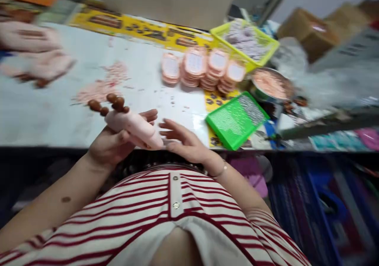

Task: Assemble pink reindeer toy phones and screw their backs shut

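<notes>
Nearest, at the desk [44, 120] edge above a striped shirt [166, 214]: left hand [111, 143] clasped under a pink toy [134, 128], cradling it just over the desk's rim. Long axis slanted, brown knobbed end [109, 103] up-left and away, blunt end down-right toward right hand [185, 141]. Right hand open, fingers spread, holding nothing, fingertips touching or almost touching the blunt end. Farther out, pink crumbs [100, 86], a green tray [237, 120], stacked pink discs [204, 68], a yellow basket [245, 41]. Far left, blurred, another person's hands [32, 53].
</notes>
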Demonstrator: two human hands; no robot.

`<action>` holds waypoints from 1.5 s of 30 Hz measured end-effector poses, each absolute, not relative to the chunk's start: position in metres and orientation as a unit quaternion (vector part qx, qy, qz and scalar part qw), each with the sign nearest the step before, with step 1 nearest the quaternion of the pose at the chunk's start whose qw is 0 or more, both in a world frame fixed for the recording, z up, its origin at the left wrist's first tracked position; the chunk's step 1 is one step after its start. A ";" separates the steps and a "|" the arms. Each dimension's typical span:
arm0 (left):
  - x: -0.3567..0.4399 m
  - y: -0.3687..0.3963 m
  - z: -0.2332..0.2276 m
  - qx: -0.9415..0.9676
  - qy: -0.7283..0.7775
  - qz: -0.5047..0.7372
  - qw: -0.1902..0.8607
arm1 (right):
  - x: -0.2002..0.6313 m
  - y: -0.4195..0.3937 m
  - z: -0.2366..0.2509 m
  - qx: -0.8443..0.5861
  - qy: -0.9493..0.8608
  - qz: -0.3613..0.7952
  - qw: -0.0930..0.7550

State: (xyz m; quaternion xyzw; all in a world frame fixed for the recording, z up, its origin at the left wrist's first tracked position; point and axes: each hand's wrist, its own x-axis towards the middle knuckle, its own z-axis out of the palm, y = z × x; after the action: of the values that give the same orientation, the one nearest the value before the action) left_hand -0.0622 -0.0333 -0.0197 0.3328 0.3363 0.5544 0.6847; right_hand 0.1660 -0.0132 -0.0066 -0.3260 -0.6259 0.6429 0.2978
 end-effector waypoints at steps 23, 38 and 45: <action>-0.271 0.130 -0.026 0.462 0.826 0.298 0.126 | 0.155 0.026 -0.035 -0.459 -0.727 0.422 0.289; -0.199 0.075 0.035 0.330 0.526 0.591 0.514 | 0.156 0.028 -0.035 -0.422 -0.714 0.480 0.286; -0.103 0.020 0.005 0.393 0.411 0.330 0.753 | 0.166 0.030 -0.012 -0.379 -0.762 0.265 0.454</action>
State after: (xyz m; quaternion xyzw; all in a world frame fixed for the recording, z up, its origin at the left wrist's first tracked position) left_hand -0.1033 0.0196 0.0048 0.3932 0.4111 0.3299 0.7533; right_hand 0.1664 0.0297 -0.0115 -0.3788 -0.7617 0.2653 0.4539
